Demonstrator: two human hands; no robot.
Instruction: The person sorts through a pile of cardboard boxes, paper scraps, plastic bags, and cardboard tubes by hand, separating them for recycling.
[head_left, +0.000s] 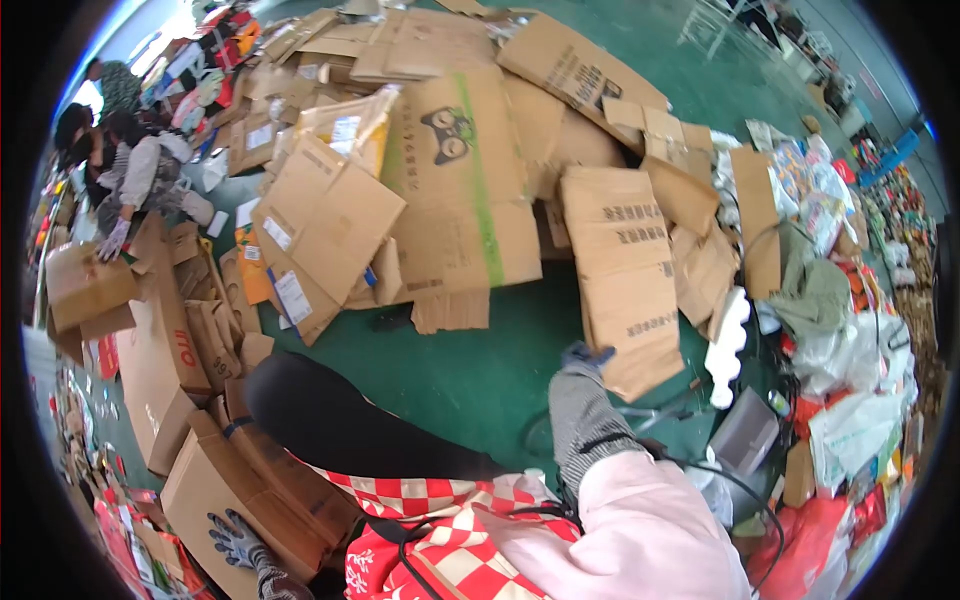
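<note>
My right hand (587, 358), in a dark glove below a grey knitted sleeve, grips the lower left edge of a flattened brown cardboard box (625, 265) with dark printed lettering. Its fingers are partly hidden at the edge. My left hand (237, 540), in a grey glove, lies with fingers spread on a brown cardboard box (215, 500) at the lower left. Close to that box is a long carton (160, 345) with red lettering. A large flattened carton (450, 190) with a green tape strip and a dark animal-face print lies ahead.
Flattened cartons (430, 40) are heaped across the far floor. At the right are plastic bags (860, 355), a dark green cloth (810, 285), a white wavy foam piece (727, 345) and a grey box (745, 430). Another person (150, 175) bends over a carton (90, 285) at the left.
</note>
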